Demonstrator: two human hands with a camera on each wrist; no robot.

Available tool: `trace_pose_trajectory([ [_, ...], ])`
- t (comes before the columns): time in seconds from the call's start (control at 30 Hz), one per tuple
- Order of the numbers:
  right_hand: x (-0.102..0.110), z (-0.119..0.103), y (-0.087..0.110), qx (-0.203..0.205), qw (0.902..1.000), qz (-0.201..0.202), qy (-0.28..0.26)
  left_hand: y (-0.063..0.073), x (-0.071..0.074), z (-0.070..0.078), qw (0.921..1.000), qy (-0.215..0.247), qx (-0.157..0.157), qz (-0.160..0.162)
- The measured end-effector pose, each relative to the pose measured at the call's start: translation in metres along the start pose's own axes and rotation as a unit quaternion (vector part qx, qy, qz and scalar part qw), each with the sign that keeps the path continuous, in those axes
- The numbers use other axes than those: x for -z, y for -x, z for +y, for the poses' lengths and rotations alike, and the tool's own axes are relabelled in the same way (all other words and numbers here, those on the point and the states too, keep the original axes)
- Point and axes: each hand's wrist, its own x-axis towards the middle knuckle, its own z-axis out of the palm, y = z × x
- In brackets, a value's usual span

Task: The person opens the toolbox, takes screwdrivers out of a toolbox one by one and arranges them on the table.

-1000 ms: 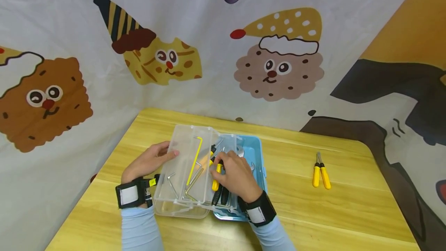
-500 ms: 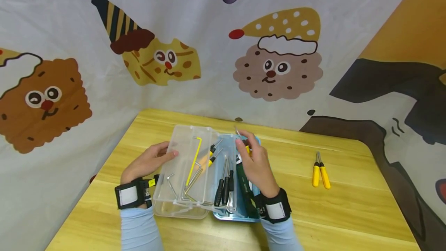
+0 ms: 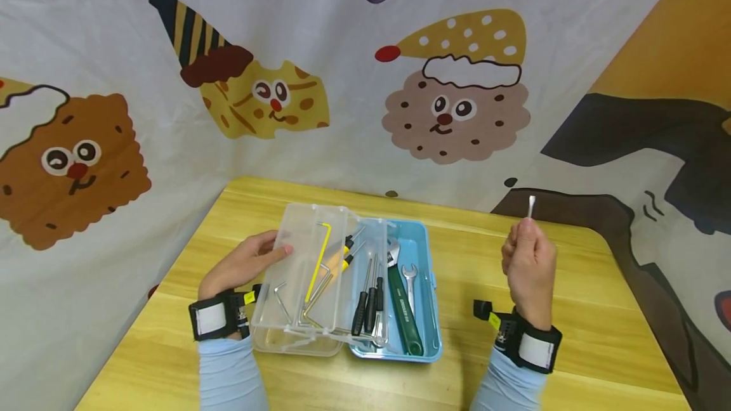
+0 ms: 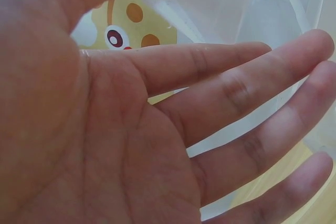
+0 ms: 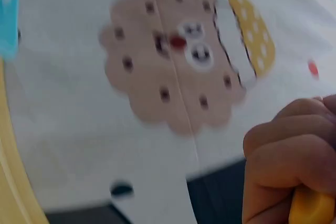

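Note:
Raised over the right side of the table, my right hand (image 3: 531, 265) grips a screwdriver (image 3: 532, 207) with its flat metal tip pointing up. Its yellow handle (image 5: 311, 205) shows below the curled fingers in the right wrist view. My left hand (image 3: 254, 263) is at the left edge of a clear plastic tray (image 3: 297, 240), the thumb lying over that edge. In the left wrist view its fingers (image 4: 220, 95) are extended and spread. The tray holds hex keys (image 3: 318, 265), one of them yellow, several black-handled screwdrivers (image 3: 370, 309) and two yellow-and-black screwdrivers (image 3: 346, 262).
Beside and partly under the tray is a blue toolbox (image 3: 419, 240) containing a green-handled adjustable wrench (image 3: 405, 316) and a silver open-end wrench (image 3: 410, 281). Everything stands on a wooden table (image 3: 605, 328). A printed cartoon cloth (image 3: 342, 163) hangs behind it.
My right hand has lifted the screwdriver out of the tray and carried it to the right, in front of the two yellow-handled screwdrivers on the table. The left hand has stayed at the tray.

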Motion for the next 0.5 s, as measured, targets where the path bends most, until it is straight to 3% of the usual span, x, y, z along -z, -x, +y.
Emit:
trace_pose_trajectory([
  [0.17,0.036,0.013,-0.003,-0.058,0.9954,0.072,0.023,0.001,0.001,0.0,1.0,0.001,-0.008,-0.002],
  [0.33,0.068,0.032,-0.008,-0.136,0.9823,0.125,0.031,0.002,0.0,0.0,1.0,-0.001,-0.007,-0.001],
  [0.5,0.095,0.057,-0.01,-0.188,0.9691,0.159,0.017,0.001,-0.001,-0.001,1.0,-0.003,0.002,0.005],
])
